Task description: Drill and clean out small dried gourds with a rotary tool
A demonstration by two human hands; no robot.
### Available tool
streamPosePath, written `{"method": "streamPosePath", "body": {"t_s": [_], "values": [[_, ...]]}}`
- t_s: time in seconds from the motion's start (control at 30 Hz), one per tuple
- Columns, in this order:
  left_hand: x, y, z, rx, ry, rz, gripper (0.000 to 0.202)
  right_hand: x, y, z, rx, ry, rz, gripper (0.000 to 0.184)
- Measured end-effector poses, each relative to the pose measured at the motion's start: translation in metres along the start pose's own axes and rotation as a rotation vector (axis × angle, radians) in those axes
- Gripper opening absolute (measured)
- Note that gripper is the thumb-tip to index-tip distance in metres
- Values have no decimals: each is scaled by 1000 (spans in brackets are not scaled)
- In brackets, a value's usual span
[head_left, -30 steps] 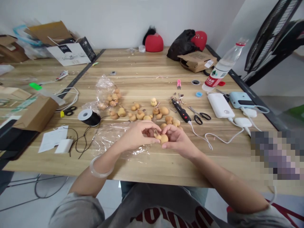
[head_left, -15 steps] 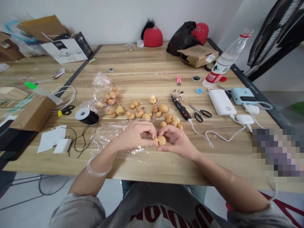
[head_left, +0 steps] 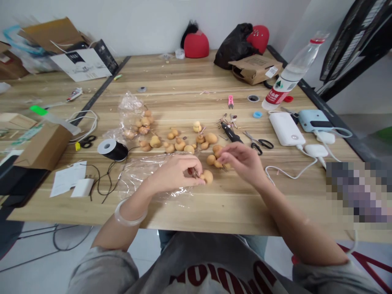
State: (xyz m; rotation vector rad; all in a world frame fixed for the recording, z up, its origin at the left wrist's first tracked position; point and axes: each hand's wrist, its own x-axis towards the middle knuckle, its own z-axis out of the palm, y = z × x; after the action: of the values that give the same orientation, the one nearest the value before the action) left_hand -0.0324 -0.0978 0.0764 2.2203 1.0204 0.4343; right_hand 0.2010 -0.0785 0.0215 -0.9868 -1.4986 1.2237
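My left hand (head_left: pixel 173 173) pinches a small tan gourd (head_left: pixel 208 176) by its stem end, with the round bottom facing right. My right hand (head_left: pixel 247 164) hovers apart from it, over a cluster of gourds (head_left: pixel 211 159) on the table. Its fingers are loosely curled and apart, with nothing visible in them. Just beyond it lies a black pen-shaped electric tool (head_left: pixel 229 132), its near end hidden by my hand. More small gourds (head_left: pixel 179 144) sit in a loose row behind my left hand. Under my left hand is a clear plastic sheet (head_left: pixel 139 171).
Black-handled scissors (head_left: pixel 265 143) lie right of the tool. A white power bank (head_left: pixel 286 128) and a water bottle (head_left: pixel 284 83) stand farther right. At left are a spool of black cord (head_left: pixel 118 152) and a plastic bag of gourds (head_left: pixel 131 108). Pink pliers (head_left: pixel 230 101) lie farther back.
My right hand has let go of the gourd and moved up and right, toward the black tool. My left hand keeps the gourd in nearly the same place.
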Motion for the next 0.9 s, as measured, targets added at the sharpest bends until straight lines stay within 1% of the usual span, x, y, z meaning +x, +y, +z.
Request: {"method": "streamPosePath", "body": {"t_s": [0.03,0.07,0.1,0.13,0.17,0.27,0.3,0.33,0.37,0.43,0.5,0.6,0.63,0.7,0.73,0.8,0.83,0.9], "values": [[0,0,4,43,-7,21,18,7,2,-6,-82,112,-17,22],[0,0,8,100,-15,48,15,15,3,-12,-165,190,-32,20],[0,0,13,174,-22,74,13,23,4,-16,-243,222,-44,18],[1,0,17,259,-29,98,13,32,5,-19,-328,208,-57,18],[1,1,20,347,-39,119,15,42,4,-19,-430,159,-71,21],[2,3,25,572,-55,166,19,70,1,-10,-723,-74,-82,35],[2,3,25,616,-48,177,18,77,1,-5,-763,-144,-66,38],[3,3,25,642,-40,180,18,84,2,0,-777,-187,-53,40],[3,3,25,656,-29,170,17,89,3,5,-778,-218,-38,41],[4,2,25,657,-14,131,16,96,5,9,-758,-239,-19,42],[5,-1,26,648,-9,79,16,99,6,6,-729,-233,-8,42],[8,-9,28,642,10,22,18,95,0,-9,-665,-200,2,38],[9,-12,29,640,28,6,19,91,-3,-14,-599,-195,13,38],[11,-16,30,629,67,-13,22,78,-12,-20,-380,-207,49,41],[11,-18,30,619,89,-17,22,69,-15,-21,-176,-224,90,45],[11,-19,32,604,139,-33,25,50,-20,-19,74,-265,143,45],[10,-19,32,602,167,-51,30,41,-21,-16,247,-291,198,45],[7,-18,33,609,237,-121,46,28,-21,-11,499,-330,296,45]]}}
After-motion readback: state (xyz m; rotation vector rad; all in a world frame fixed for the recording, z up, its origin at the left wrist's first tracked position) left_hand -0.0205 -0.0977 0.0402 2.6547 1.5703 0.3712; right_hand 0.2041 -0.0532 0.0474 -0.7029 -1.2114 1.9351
